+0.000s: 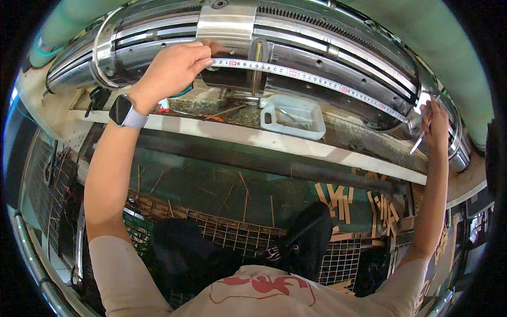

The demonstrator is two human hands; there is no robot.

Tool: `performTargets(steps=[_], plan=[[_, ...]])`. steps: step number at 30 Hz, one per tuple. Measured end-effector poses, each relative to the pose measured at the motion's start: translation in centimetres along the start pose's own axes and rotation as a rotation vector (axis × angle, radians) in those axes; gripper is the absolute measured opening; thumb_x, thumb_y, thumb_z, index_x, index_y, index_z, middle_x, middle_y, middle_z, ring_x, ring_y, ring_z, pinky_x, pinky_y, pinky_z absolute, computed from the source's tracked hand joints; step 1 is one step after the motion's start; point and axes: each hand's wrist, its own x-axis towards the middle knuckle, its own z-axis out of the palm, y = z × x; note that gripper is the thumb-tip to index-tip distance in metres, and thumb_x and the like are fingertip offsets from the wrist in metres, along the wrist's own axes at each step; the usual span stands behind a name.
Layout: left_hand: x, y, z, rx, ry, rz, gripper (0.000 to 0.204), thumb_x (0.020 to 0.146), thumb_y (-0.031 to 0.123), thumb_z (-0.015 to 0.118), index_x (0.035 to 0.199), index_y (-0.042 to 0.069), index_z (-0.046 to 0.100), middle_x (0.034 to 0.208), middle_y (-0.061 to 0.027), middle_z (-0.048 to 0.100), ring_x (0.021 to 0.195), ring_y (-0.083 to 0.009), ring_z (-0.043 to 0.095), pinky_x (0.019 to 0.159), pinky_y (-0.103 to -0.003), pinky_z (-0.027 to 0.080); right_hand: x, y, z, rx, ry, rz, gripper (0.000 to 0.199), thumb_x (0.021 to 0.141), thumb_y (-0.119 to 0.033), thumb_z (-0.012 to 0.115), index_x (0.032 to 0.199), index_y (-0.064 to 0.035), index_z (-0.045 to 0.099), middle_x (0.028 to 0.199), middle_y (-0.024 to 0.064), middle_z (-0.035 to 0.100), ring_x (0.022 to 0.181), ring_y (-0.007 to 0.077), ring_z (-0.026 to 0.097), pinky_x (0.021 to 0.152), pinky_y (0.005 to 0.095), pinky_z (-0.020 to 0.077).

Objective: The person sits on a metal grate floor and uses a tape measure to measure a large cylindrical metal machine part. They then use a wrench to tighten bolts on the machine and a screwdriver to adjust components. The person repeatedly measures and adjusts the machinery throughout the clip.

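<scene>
A white tape measure (311, 77) is stretched along the front of a long, shiny metal cylinder assembly (338, 55). My left hand (177, 68) is closed, with the tape's left end pinched between thumb and fingers. A teal edge shows just below that hand, too covered to identify. Far to the right, my right hand (435, 124) is closed at the tape's other end, beside a bright metal part. Its fingertips are partly hidden. Below them a thin white stick-like piece (416, 146) pokes out; whether the hand holds it, I cannot tell.
Under the cylinder, a cut-open translucent plastic jug (293, 117) sits on a ledge, near an orange-handled tool (211, 117). A pale beam (253, 136) runs between me and the machine. Wooden strips (340, 203) lie scattered below by a wire grid (232, 227). Green pipes (443, 37) curve overhead.
</scene>
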Motion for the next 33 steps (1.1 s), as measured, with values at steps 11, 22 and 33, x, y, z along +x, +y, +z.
performTargets(steps=[11, 22, 33], plan=[[1.1, 0.3, 1.1, -0.115, 0.046, -0.006, 0.013, 0.085, 0.011, 0.053, 0.083, -0.001, 0.048, 0.08, -0.0166, 0.047, 0.078, -0.0338, 0.05, 0.07, -0.035, 0.042, 10.7, 0.9, 5.2, 0.874, 0.019, -0.088, 0.017, 0.094, -0.01, 0.039, 0.109, -0.0023, 0.041, 0.096, 0.0233, 0.053, 0.062, 0.0221, 0.051, 0.041, 0.0266, 0.04], [0.6, 0.2, 0.1, -0.16, -0.068, -0.102, 0.018, 0.087, 0.01, 0.05, 0.079, -0.004, 0.04, 0.074, -0.0127, 0.037, 0.068, -0.0267, 0.039, 0.065, -0.028, 0.037, -4.9, -6.3, 8.5, 0.22, -0.156, -0.307, 0.026, 0.087, -0.027, 0.053, 0.076, -0.0038, 0.056, 0.059, -0.0002, 0.051, 0.045, 0.0073, 0.04, 0.04, 0.0238, 0.0316], [0.5, 0.0, 0.0, -0.156, -0.063, -0.095, 0.017, 0.084, 0.006, 0.051, 0.078, -0.003, 0.038, 0.074, -0.0143, 0.035, 0.068, -0.0299, 0.039, 0.064, -0.03, 0.037, -1.2, -2.1, -7.8, -1.174, -0.069, -0.559, 0.02, 0.091, -0.029, 0.049, 0.097, -0.0104, 0.055, 0.081, 0.018, 0.06, 0.078, 0.0389, 0.058, 0.065, 0.0441, 0.0446]])
